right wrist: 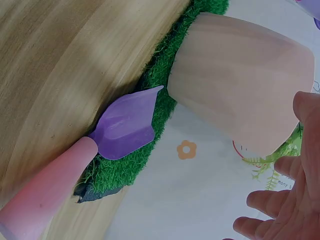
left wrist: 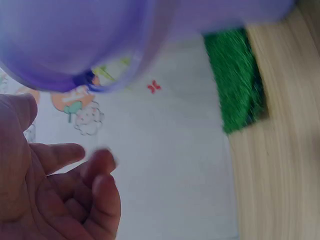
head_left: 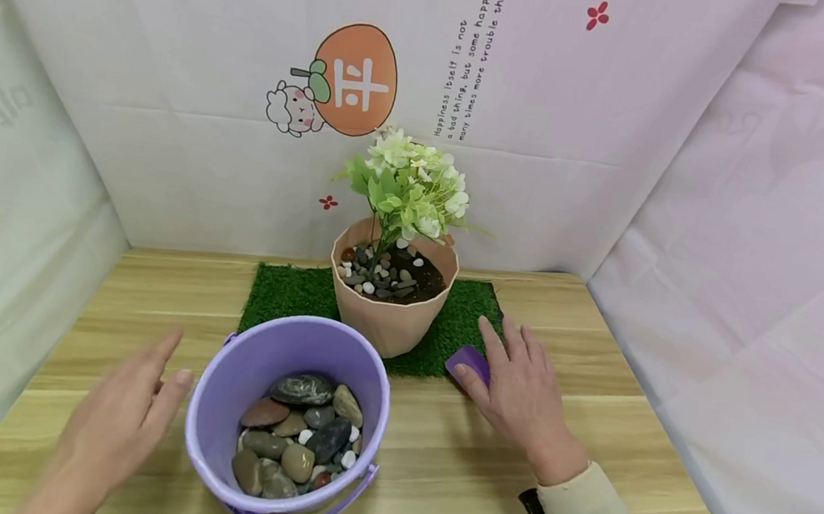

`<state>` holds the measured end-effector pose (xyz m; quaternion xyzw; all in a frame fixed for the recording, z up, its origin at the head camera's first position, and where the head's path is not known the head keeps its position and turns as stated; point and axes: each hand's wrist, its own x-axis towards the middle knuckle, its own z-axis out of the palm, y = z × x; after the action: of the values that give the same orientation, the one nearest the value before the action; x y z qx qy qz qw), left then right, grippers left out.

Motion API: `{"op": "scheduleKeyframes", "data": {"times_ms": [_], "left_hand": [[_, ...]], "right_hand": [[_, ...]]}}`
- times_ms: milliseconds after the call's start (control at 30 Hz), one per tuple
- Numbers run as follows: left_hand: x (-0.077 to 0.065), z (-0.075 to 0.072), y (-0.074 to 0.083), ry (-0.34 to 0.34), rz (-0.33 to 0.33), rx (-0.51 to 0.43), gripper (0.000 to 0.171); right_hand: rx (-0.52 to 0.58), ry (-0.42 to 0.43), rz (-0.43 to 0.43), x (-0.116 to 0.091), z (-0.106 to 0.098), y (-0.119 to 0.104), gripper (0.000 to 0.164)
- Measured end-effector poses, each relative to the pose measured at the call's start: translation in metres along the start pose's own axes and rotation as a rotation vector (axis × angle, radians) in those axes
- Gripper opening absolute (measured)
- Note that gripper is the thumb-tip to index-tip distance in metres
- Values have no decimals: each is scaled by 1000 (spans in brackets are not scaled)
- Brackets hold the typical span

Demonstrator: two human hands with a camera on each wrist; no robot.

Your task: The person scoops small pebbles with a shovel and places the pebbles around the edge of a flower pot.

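A purple bucket [head_left: 249, 374] with several smooth stones [head_left: 296, 463] in it stands at the front of the table, its handle lowered toward the near side. My left hand [head_left: 116, 419] hovers just left of the bucket; its fingers are loosely bent and hold nothing. To the right, my right hand [head_left: 521, 394] is spread above a small trowel [right wrist: 127, 125] with a purple blade and pink handle, without gripping it. The trowel's blade lies over the edge of the green grass mat [head_left: 288, 290]. On that mat sits a peach flower pot [head_left: 383, 321].
White-green flowers [head_left: 420, 182] rise from the pot, which holds dark soil [head_left: 425, 279] and small pebbles [head_left: 380, 275]. Printed white cloth [head_left: 526, 177] hangs behind and at both sides of the wooden table [head_left: 427, 476].
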<state>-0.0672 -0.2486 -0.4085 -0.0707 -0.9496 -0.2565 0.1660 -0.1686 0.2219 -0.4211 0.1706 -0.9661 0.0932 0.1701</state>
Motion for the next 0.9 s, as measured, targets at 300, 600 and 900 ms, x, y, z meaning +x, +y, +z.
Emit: {"op": "scheduleKeyframes", "data": {"times_ms": [300, 600, 900], "left_hand": [[-11, 6, 15, 40, 56, -142, 43], [-17, 13, 28, -29, -58, -341, 39], [-19, 15, 46, -111, -305, -639, 51]], "right_hand": [[-4, -12, 4, -1, 0, 1, 78], [-1, -14, 10, -3, 2, 2, 78], [-6, -7, 1, -4, 1, 2, 77]]}}
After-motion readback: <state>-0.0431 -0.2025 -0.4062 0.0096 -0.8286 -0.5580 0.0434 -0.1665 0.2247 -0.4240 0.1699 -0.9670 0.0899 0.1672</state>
